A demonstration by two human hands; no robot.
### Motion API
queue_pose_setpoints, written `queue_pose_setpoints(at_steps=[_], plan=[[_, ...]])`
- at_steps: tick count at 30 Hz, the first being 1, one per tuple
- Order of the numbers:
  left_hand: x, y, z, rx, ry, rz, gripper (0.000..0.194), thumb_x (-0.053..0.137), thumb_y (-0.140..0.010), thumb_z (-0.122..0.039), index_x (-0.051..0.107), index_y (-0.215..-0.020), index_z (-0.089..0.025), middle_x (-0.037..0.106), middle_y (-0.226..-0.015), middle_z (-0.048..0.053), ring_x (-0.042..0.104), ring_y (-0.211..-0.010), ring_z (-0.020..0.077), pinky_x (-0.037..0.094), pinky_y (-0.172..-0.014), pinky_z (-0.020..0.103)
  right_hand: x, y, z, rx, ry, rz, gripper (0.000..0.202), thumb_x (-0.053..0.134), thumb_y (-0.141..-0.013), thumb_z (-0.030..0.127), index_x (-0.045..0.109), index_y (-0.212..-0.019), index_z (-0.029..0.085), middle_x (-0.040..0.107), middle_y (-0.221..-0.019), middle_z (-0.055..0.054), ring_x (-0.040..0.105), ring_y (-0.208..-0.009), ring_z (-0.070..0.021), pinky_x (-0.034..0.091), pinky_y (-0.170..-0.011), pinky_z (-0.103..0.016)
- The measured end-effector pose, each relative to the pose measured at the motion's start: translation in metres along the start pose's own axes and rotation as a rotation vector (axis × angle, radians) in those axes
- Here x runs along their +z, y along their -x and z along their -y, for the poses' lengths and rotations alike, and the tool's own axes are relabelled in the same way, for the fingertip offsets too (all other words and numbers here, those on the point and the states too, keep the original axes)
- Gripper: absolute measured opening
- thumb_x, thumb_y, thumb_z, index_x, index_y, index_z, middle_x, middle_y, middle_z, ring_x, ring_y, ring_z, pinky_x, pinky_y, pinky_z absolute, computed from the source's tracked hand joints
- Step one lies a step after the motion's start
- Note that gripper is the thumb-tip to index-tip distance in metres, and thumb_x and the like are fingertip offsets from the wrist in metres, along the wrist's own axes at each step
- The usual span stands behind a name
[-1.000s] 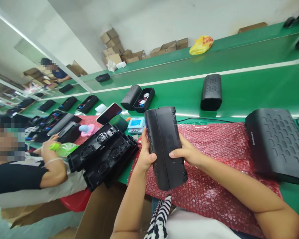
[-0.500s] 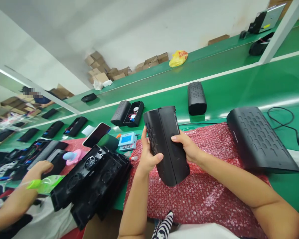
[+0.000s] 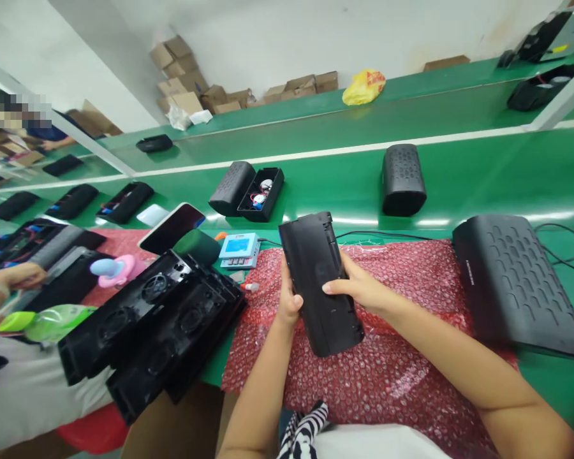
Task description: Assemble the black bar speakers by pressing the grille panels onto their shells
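Observation:
A black plastic speaker housing (image 3: 318, 274) is held tilted above red bubble wrap (image 3: 411, 274), a smooth dark face toward me. My left hand (image 3: 289, 296) grips its left edge, fingers mostly hidden behind it. From the right, my right hand (image 3: 358, 287) holds it, the thumb lying on the smooth face. To the right rests a large black speaker with a scale pattern (image 3: 521, 280). Stacked black panels with round openings (image 3: 157, 319) lie to the left, near a small light-blue device (image 3: 240, 250).
Behind are a closed black speaker (image 3: 404, 178) and an opened one with wires (image 3: 262, 194). At left are a phone (image 3: 172, 229), a green bottle (image 3: 57, 322), a pink and blue object (image 3: 115, 269) and a co-worker's hand (image 3: 23, 275). A cable runs at far right.
The held housing has turned, so its smooth face now shows and the patterned side and seam are out of sight. The view has shifted. The co-worker's hand appears further left.

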State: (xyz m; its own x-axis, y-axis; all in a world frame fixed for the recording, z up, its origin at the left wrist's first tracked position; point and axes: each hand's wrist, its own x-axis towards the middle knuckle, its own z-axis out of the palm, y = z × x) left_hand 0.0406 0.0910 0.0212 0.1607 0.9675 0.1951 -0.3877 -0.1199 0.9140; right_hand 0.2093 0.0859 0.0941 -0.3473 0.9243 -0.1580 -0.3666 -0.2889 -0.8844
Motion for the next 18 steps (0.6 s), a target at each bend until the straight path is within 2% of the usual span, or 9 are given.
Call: queue_pose_setpoints(at_steps=[4, 8, 10, 12, 14, 16, 18], plan=[[0.008, 0.007, -0.004, 0.042, -0.031, 0.023, 0.113, 0.074, -0.062, -0.060, 0.009, -0.150, -0.031, 0.025, -0.153, 0.010, 0.036, -0.135, 0.0316, 0.038, -0.108, 0.043, 0.005, 0.000, -0.010, 0.000, -0.099, -0.073, 0.062, 0.070, -0.065, 0.034, 0.045, -0.119, 0.019, 0.057, -0.115, -0.004, 0.057, -0.102, -0.0192, 0.050, -0.084, -0.028], [0.014, 0.013, -0.011, 0.087, -0.021, 0.019, 0.108, 0.073, -0.065, -0.059, 0.009, -0.149, -0.033, 0.020, -0.155, 0.008, 0.031, -0.138, 0.0315, 0.034, -0.111, 0.046, 0.004, 0.005, -0.007, -0.070, 0.005, -0.028, 0.058, 0.069, -0.072, 0.033, 0.045, -0.123, 0.019, 0.054, -0.123, -0.004, 0.056, -0.105, -0.0170, 0.049, -0.089, -0.026], [0.012, 0.015, -0.008, 0.082, 0.011, 0.004, 0.112, 0.074, -0.063, -0.059, 0.008, -0.149, -0.032, 0.022, -0.154, 0.010, 0.029, -0.138, 0.0337, 0.032, -0.112, 0.049, 0.003, 0.008, -0.002, -0.080, 0.073, 0.046, 0.066, 0.070, -0.074, 0.032, 0.039, -0.130, 0.019, 0.048, -0.130, -0.004, 0.051, -0.114, -0.0159, 0.047, -0.094, -0.024], [0.008, 0.016, -0.003, 0.068, 0.076, -0.014, 0.112, 0.074, -0.062, -0.060, 0.011, -0.149, -0.028, 0.030, -0.149, 0.014, 0.031, -0.137, 0.0362, 0.031, -0.111, 0.052, 0.002, 0.010, 0.002, -0.062, 0.109, 0.147, 0.079, 0.072, -0.073, 0.029, 0.029, -0.138, 0.020, 0.044, -0.135, -0.005, 0.049, -0.118, -0.0159, 0.046, -0.096, -0.023], [0.004, 0.014, 0.001, 0.068, 0.122, -0.011, 0.108, 0.073, -0.061, -0.060, 0.018, -0.148, -0.025, 0.037, -0.143, 0.015, 0.033, -0.135, 0.0374, 0.030, -0.111, 0.054, 0.002, 0.011, 0.004, -0.044, 0.130, 0.177, 0.088, 0.073, -0.070, 0.024, 0.022, -0.141, 0.021, 0.045, -0.132, -0.005, 0.050, -0.116, -0.0157, 0.047, -0.094, -0.024], [0.002, 0.012, 0.004, 0.069, 0.128, -0.002, 0.103, 0.072, -0.063, -0.060, 0.022, -0.146, -0.027, 0.037, -0.144, 0.013, 0.033, -0.136, 0.0365, 0.029, -0.112, 0.054, 0.003, 0.010, 0.003, -0.021, 0.135, 0.125, 0.087, 0.073, -0.067, 0.020, 0.024, -0.140, 0.020, 0.048, -0.126, -0.005, 0.052, -0.110, -0.0148, 0.048, -0.090, -0.023], [0.003, 0.010, 0.005, 0.057, 0.116, -0.002, 0.102, 0.072, -0.064, -0.060, 0.020, -0.147, -0.030, 0.032, -0.148, 0.011, 0.031, -0.137, 0.0351, 0.029, -0.113, 0.052, 0.003, 0.007, 0.001, 0.013, 0.116, 0.068, 0.084, 0.071, -0.064, 0.018, 0.028, -0.136, 0.019, 0.052, -0.119, -0.004, 0.054, -0.105, -0.0141, 0.049, -0.085, -0.021]])
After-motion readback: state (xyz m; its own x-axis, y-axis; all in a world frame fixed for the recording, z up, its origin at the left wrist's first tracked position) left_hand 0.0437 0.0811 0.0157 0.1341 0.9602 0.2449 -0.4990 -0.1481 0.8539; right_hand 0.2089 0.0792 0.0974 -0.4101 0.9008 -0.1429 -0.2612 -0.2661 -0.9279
